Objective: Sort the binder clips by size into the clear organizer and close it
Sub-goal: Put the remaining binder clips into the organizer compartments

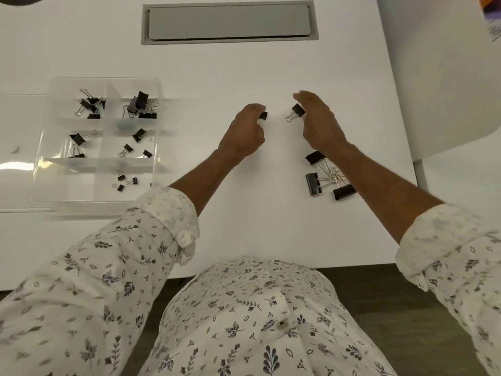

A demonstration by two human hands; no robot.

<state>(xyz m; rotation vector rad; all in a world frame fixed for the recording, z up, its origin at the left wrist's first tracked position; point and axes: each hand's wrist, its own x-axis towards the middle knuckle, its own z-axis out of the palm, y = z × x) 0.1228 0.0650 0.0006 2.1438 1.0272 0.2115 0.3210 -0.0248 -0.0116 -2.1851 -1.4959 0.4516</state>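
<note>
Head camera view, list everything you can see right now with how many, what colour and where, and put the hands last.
table: one, white, fills the view
cable hatch: one, grey, set in the table's far edge
clear organizer: one, transparent, open, on the left, black binder clips in six compartments
large binder clips: three, black with silver handles, loose under the right forearm
small scrap: one, dark, left of the organizer
paper: one, colourful, top right corner
left hand: pinching a small black clip
right hand: holding a medium black clip
</note>
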